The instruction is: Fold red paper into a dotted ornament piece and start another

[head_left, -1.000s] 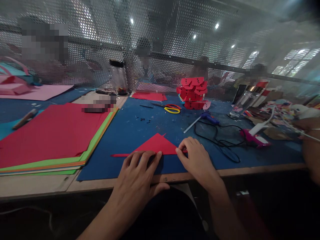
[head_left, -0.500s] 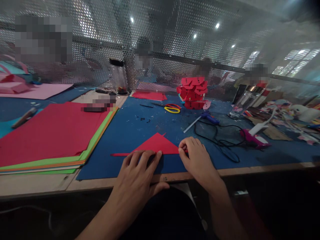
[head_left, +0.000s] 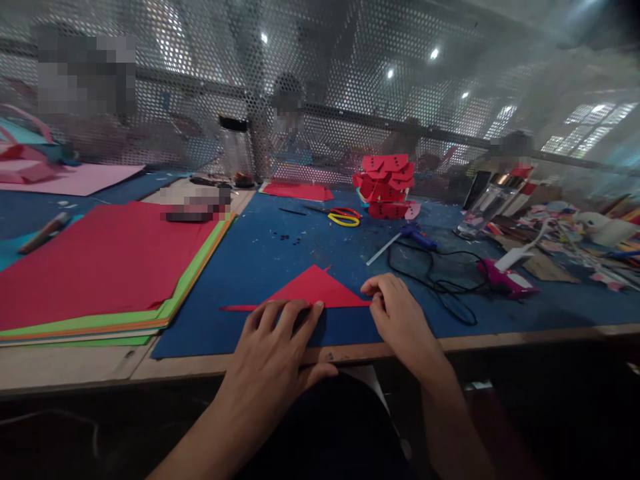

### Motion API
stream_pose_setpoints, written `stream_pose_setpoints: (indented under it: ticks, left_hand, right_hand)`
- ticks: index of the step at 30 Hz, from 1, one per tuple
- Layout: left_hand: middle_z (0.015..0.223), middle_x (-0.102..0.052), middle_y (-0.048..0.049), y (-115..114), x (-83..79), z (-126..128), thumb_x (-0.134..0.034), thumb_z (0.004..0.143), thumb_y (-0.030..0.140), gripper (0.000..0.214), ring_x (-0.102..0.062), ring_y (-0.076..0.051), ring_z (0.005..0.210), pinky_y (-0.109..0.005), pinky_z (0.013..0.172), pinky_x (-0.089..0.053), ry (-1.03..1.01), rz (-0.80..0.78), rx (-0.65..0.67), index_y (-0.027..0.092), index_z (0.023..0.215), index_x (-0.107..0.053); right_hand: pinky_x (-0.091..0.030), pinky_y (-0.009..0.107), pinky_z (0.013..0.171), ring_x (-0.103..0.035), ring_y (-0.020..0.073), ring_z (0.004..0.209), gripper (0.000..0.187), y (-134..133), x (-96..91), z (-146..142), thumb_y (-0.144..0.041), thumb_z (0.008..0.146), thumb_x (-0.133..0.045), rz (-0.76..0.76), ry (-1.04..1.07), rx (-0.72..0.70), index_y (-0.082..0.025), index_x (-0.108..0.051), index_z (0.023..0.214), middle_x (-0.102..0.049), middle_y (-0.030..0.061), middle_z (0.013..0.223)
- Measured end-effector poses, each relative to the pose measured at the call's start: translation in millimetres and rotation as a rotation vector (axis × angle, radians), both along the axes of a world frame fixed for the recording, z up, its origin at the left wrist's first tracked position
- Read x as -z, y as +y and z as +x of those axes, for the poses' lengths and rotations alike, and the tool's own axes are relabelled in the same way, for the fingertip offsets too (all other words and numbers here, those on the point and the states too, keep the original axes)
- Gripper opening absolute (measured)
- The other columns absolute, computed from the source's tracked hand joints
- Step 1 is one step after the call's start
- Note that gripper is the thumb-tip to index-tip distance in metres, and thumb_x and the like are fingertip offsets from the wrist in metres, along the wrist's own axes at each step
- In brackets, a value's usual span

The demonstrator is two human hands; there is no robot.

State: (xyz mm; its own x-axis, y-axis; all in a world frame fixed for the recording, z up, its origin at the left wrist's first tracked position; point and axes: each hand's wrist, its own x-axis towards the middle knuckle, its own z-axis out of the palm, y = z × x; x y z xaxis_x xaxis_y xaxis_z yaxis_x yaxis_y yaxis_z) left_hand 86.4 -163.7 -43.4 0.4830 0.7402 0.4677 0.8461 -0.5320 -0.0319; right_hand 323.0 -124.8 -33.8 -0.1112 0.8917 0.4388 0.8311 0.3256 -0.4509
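Observation:
A red paper triangle lies folded on the blue mat near the table's front edge. My left hand rests flat on its near edge, fingers spread and pressing down. My right hand is curled at the triangle's right corner, thumb and fingertips pinching the paper's edge.
A stack of red, green and orange sheets lies at the left. Behind are yellow-and-red scissors, a pile of red paper pieces, a blue glue gun with black cable, a pink tool and paper scraps at the right. A perforated screen stands behind.
My right hand has slid a little to the right along the triangle's edge to its corner. A person's arm at the far right has left the view. My left hand stays put.

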Motion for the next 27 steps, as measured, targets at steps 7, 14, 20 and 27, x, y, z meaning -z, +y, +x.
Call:
stream_pose_setpoints:
  ticks: [7,14,20,27]
  left_hand:
    - [0.128,-0.064,-0.0143,-1,-2.4,2,-0.077,0.079,0.064,0.080,-0.056,-0.034,0.116,-0.049,0.095,-0.046,-0.009,-0.043,-0.013,0.020,0.143,-0.057]
    - [0.128,-0.063,-0.0142,-1,-1.2,0,-0.077,0.079,0.064,0.082,-0.054,-0.035,0.117,-0.051,0.096,-0.047,0.004,-0.066,-0.008,0.020,0.144,-0.056]
    - [0.130,-0.062,-0.0143,-2,-1.7,0,-0.076,0.081,0.063,0.080,-0.054,-0.035,0.118,-0.051,0.097,-0.046,-0.010,-0.073,-0.006,0.018,0.144,-0.056]
    - [0.128,-0.063,-0.0131,-3,-2.8,-2,-0.077,0.081,0.062,0.081,-0.055,-0.034,0.115,-0.049,0.094,-0.047,-0.003,-0.069,0.001,0.020,0.146,-0.054]
  right_hand:
    - [-0.046,0.040,0.095,-0.059,0.0237,0.105,0.014,-16,-15.7,-20,-0.015,0.098,-0.053,0.200,0.017,-0.032,-0.023,-0.062,0.106,-0.067,0.0067,0.109]
    - [-0.047,0.038,0.089,-0.060,0.0239,0.098,0.010,-6,-13.3,-53,-0.023,0.100,-0.058,0.042,-0.075,-0.108,-0.024,-0.061,0.091,-0.067,0.0049,0.099]
    - [-0.046,0.038,0.088,-0.059,0.0242,0.100,0.009,-2,-9.9,-53,-0.021,0.100,-0.055,-0.035,-0.179,-0.077,-0.022,-0.059,0.092,-0.066,0.0061,0.103]
    - [-0.044,0.038,0.087,-0.059,0.0236,0.099,0.012,-2,-8.1,-35,-0.013,0.094,-0.054,-0.063,-0.130,-0.001,-0.022,-0.058,0.099,-0.067,0.0043,0.104]
